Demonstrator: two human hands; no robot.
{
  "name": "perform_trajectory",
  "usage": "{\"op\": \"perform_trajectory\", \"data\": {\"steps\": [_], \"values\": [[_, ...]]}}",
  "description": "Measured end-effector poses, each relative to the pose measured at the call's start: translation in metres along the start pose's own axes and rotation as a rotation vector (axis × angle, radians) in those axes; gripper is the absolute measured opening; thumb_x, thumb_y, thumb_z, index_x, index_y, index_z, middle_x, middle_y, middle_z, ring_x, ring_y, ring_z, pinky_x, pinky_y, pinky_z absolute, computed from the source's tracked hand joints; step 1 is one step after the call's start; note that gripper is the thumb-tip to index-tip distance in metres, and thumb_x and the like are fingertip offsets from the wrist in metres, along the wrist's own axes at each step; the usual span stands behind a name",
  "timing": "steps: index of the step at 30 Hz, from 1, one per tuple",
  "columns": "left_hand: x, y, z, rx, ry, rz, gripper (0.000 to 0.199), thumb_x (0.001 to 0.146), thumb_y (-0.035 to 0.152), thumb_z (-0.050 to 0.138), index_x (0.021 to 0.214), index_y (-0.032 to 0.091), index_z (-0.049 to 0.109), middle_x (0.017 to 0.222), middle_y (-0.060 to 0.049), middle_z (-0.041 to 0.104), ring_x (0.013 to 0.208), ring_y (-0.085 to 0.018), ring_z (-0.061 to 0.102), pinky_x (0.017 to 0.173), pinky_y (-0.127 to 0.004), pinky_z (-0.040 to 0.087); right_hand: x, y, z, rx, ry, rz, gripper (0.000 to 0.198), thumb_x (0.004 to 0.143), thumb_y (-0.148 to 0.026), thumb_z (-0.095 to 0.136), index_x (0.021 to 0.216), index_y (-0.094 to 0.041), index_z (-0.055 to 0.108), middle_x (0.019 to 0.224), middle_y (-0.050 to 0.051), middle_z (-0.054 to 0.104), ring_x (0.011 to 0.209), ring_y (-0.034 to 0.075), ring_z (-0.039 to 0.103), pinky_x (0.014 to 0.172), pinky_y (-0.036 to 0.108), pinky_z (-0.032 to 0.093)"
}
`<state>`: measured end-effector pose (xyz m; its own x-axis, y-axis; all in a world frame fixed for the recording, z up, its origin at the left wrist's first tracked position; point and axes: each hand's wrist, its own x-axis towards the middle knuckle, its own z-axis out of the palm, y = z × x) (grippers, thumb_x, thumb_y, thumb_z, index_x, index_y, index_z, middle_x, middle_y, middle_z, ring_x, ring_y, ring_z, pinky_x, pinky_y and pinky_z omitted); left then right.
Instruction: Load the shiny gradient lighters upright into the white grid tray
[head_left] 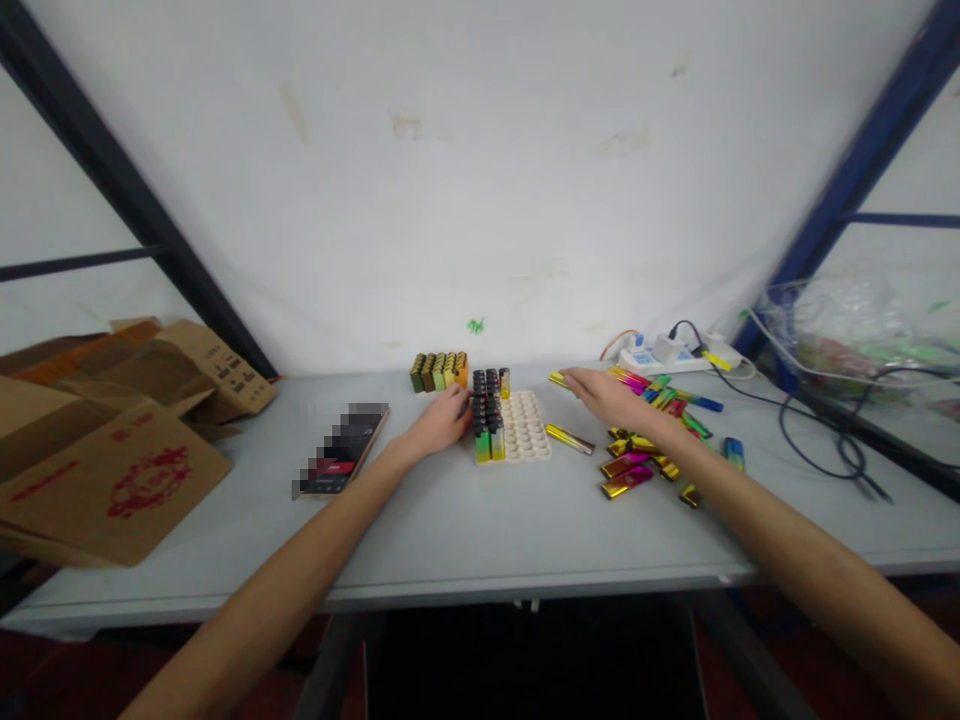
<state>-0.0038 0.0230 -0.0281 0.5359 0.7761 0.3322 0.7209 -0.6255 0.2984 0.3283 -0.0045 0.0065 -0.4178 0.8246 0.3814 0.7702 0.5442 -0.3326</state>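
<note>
A white tray (529, 430) with rows of round holes lies mid-table. Its left part carries upright lighters (483, 440) with black tops and green-yellow bodies. My left hand (446, 418) is at the tray's left side, fingers curled against the lighters; what they grip is hidden. To the right of the tray, my right hand (604, 393) is closed on one end of a shiny yellow-gold lighter (557, 379). Another gold lighter (570, 438) lies between the tray and the loose pile. Under and around my right forearm are several shiny, multicoloured lighters (626, 482).
A block of green and yellow lighters (439, 371) stands behind my left hand. A phone-like device (349, 450), partly pixelated, and cardboard boxes (112, 470) are on the left. A power strip (664, 360), black cable (817, 465) and plastic bags (862, 340) are on the right.
</note>
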Motion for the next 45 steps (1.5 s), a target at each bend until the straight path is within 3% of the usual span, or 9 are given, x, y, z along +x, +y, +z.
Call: {"op": "perform_trajectory", "data": {"steps": [4,9,13,17,20,23,31,38,45], "values": [[0.000,0.000,0.000,-0.019,0.016,-0.006,0.011,0.088,0.015,0.048,0.087,0.018,0.059,0.096,-0.011,0.060,0.092,-0.024,0.058,0.089,-0.041,0.053,-0.005,-0.007,-0.001,0.179,0.159,0.053,0.036,0.097,-0.045,0.058,0.121,-0.020,0.065,0.101,0.008,0.075,0.086,0.024,0.069,0.079,0.034,0.050],[0.000,-0.001,0.000,-0.008,0.009,-0.003,0.011,0.088,0.015,0.048,0.086,0.018,0.058,0.096,-0.011,0.060,0.091,-0.024,0.058,0.087,-0.040,0.053,-0.005,-0.016,0.005,0.395,0.248,0.096,0.039,0.089,-0.058,0.066,0.093,-0.019,0.069,0.076,0.004,0.067,0.067,0.019,0.059,0.063,0.030,0.045],[0.001,-0.002,0.000,0.005,-0.001,-0.007,0.010,0.088,0.015,0.047,0.085,0.018,0.057,0.095,-0.011,0.060,0.091,-0.024,0.058,0.086,-0.040,0.052,-0.005,-0.028,0.004,0.526,0.200,0.063,0.046,0.092,-0.063,0.058,0.083,-0.019,0.063,0.080,0.005,0.063,0.074,0.019,0.057,0.066,0.030,0.046],[0.001,-0.003,0.001,0.005,0.008,-0.013,0.010,0.087,0.015,0.048,0.086,0.018,0.058,0.093,-0.010,0.059,0.087,-0.024,0.057,0.084,-0.039,0.052,-0.009,-0.044,0.003,0.742,-0.035,-0.022,0.047,0.101,-0.062,0.043,0.086,-0.020,0.058,0.083,0.005,0.064,0.078,0.018,0.060,0.075,0.031,0.050],[0.001,-0.003,0.000,0.001,0.005,-0.014,0.010,0.087,0.016,0.049,0.085,0.018,0.058,0.093,-0.010,0.059,0.087,-0.024,0.057,0.083,-0.039,0.051,-0.012,-0.053,0.008,0.854,-0.085,0.028,0.044,0.099,-0.064,0.044,0.083,-0.024,0.045,0.069,-0.003,0.050,0.061,0.014,0.050,0.061,0.028,0.047],[0.001,-0.002,0.000,-0.003,0.010,-0.012,0.010,0.087,0.016,0.049,0.085,0.018,0.058,0.093,-0.010,0.059,0.089,-0.025,0.057,0.085,-0.039,0.052,-0.013,-0.058,0.015,0.815,0.002,0.124,0.045,0.097,-0.067,0.046,0.081,-0.025,0.041,0.066,-0.005,0.042,0.055,0.012,0.040,0.051,0.025,0.037],[0.000,-0.006,0.001,-0.015,0.008,0.019,0.011,0.088,0.015,0.048,0.087,0.018,0.058,0.093,-0.010,0.059,0.091,-0.025,0.057,0.086,-0.040,0.052,-0.017,-0.067,0.018,0.410,0.138,0.186,0.052,0.094,-0.060,0.046,0.061,-0.022,0.033,0.058,-0.004,0.030,0.056,0.011,0.032,0.052,0.028,0.021],[0.001,-0.008,0.003,0.005,0.011,0.017,0.011,0.088,0.016,0.048,0.088,0.017,0.059,0.094,-0.010,0.059,0.089,-0.024,0.057,0.084,-0.039,0.052,-0.016,-0.071,0.020,0.333,0.145,0.164,0.038,0.091,-0.041,0.045,0.060,-0.022,0.035,0.057,-0.004,0.034,0.055,0.011,0.035,0.053,0.027,0.023],[0.001,-0.005,0.000,-0.016,-0.011,0.009,0.012,0.088,0.016,0.047,0.090,0.017,0.060,0.095,-0.011,0.060,0.091,-0.025,0.057,0.087,-0.041,0.051,-0.015,-0.071,0.016,0.352,0.131,0.138,0.042,0.099,-0.055,0.045,0.074,-0.021,0.049,0.062,-0.004,0.048,0.061,0.013,0.045,0.058,0.026,0.031]]}}
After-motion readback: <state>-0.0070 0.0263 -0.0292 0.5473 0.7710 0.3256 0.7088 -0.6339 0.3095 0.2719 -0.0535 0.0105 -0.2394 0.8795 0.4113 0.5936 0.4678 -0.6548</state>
